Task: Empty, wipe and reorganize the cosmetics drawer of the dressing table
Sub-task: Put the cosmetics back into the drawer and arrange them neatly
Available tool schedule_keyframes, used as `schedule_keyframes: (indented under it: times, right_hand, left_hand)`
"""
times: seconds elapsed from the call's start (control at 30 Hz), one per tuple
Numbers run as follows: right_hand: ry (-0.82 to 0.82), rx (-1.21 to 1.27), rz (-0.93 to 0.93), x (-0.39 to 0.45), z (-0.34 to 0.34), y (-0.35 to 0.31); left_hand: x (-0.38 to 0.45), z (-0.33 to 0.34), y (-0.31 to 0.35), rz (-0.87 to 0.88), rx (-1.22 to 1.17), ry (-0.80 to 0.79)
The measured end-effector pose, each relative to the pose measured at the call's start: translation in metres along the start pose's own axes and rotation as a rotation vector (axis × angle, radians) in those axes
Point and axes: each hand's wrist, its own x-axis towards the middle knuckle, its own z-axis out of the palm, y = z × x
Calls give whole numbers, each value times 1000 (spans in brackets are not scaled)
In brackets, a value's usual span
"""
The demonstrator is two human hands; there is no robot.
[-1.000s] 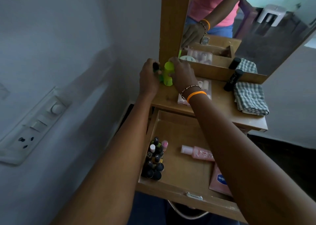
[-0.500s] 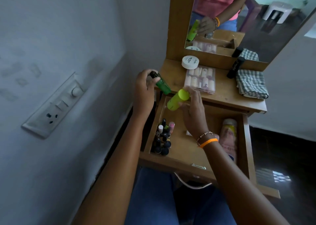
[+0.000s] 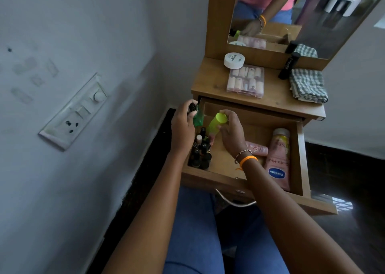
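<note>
Now both hands work over the open drawer (image 3: 300, 161): the left hand (image 3: 183, 127) grips a dark green bottle (image 3: 197, 118) at the drawer's back left corner, and the right hand (image 3: 231, 136) holds a lime bottle (image 3: 216, 123), tilted, just above the cluster of nail polishes (image 3: 201, 150). A Vaseline tube (image 3: 278, 161) and a pink tube (image 3: 257, 148) lie in the drawer; a white jar (image 3: 233, 60), nail box (image 3: 245, 81) and cloth (image 3: 308, 85) sit on the tabletop

Both hands have come down from the back left corner of the desk (image 3: 210, 86) into the open drawer (image 3: 300, 159). The left hand (image 3: 183, 127) now holds the dark green bottle (image 3: 198, 118) at the drawer's left edge; the right hand (image 3: 231, 134) lowers the lime bottle (image 3: 216, 123) over the nail polishes (image 3: 201, 148).
</note>
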Motion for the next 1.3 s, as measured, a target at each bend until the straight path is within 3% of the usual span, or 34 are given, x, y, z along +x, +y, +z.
schedule_keyframes:
  times: [0.33, 0.5, 0.67, 0.87, 1.03, 1.17, 1.3]
  right_hand:
    - [-72, -80, 2, 11, 9, 9]
    - [-80, -72, 264, 7, 14, 15]
    - [-137, -72, 296, 6, 15, 13]
    - [-194, -63, 208, 4, 14, 11]
    - [24, 2, 36, 2, 3, -4]
    - [-1, -90, -204, -8, -3, -15]
    - [-8, -152, -181, -13, -1, -14]
  left_hand:
    - [-6, 3, -6, 68, -40, 49]
    - [-7, 4, -7, 87, -57, 42]
    - [-8, 4, -7, 102, -55, 42]
    - [-8, 2, -4, 133, -59, 112]
    - [-9, 1, 1, 168, -70, 101]
    - [-13, 3, 2, 207, -75, 1]
    - [-16, 7, 2, 281, -94, -160]
